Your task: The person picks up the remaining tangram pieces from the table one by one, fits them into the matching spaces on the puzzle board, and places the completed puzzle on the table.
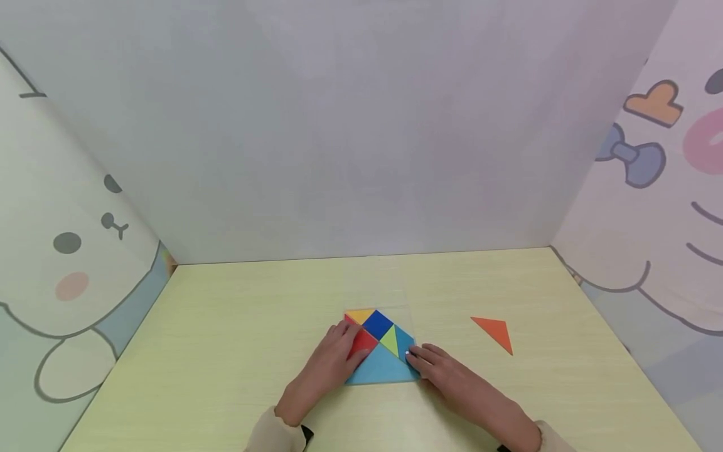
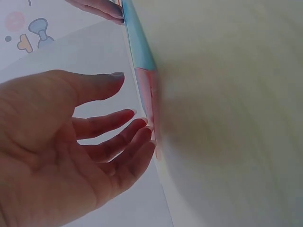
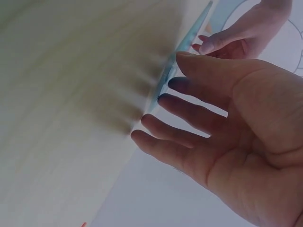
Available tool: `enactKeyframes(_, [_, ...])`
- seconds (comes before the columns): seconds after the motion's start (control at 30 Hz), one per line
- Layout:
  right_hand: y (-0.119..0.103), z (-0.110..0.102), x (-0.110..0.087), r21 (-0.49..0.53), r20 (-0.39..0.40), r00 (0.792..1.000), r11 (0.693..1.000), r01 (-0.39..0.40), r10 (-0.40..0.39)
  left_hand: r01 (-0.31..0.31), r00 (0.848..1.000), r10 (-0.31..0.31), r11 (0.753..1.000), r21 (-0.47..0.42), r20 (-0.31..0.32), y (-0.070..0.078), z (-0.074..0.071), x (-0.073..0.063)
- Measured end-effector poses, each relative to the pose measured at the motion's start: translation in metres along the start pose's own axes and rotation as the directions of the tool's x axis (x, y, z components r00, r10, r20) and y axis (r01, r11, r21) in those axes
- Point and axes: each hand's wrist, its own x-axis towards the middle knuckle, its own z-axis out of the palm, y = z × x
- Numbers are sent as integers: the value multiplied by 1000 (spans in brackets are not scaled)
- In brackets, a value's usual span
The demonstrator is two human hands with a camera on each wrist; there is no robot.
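In the head view, several flat tangram pieces lie edge to edge. My left hand [image 1: 333, 355] rests its fingertips on the red piece [image 1: 363, 342] at the left, fingers only gently bent. From the right, my right hand [image 1: 443, 370] touches the medium-blue piece [image 1: 403, 341] with loosely extended fingers. The large light-blue triangle [image 1: 380, 369] forms the near side, its right corner beside the right fingers. Between them are a light-green triangle [image 1: 390, 342] and a dark-blue square [image 1: 377, 324], with a yellow triangle [image 1: 360, 315] at the far left. Both wrist views show separated fingers.
An orange-red triangle [image 1: 498, 333] lies apart on the pale wooden table [image 1: 237, 326], right of the other pieces. Faint edges of a transparent sheet [image 1: 377, 282] show beyond them. A plain wall [image 1: 361, 138] stands at the back, with cartoon-printed panels [image 1: 68, 301] on both sides.
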Motion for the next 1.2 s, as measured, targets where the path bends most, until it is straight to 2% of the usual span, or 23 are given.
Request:
enactKeyframes(0.2, [2,0,2,-5,-35,999,1000,24,-24,37,998,-36,999,-3,51,-4,-4,-6])
enactKeyframes(0.4, [7,0,3,13,-88,996,1000,20,-19,105,984,-91,991,-86,153,-8,-6,-6])
enactKeyframes(0.57, [10,-4,5,3,-116,993,1000,5,-5,140,974,-108,978,-157,199,-14,-7,-5])
enactKeyframes(0.63, [11,-7,4,-16,-133,991,1000,0,-2,149,972,-113,974,-169,208,-15,-6,-4])
enactKeyframes(0.73, [16,-11,4,-56,-182,983,998,5,-15,124,976,-88,976,-177,199,-16,-6,-4])
enactKeyframes(0.9, [24,-15,3,-88,-232,973,996,1,-21,82,981,-57,987,-136,183,-15,-7,-5])
enactKeyframes(1.2, [38,-22,1,-78,-263,965,996,-43,21,94,976,-78,993,-68,203,-11,-8,-7])
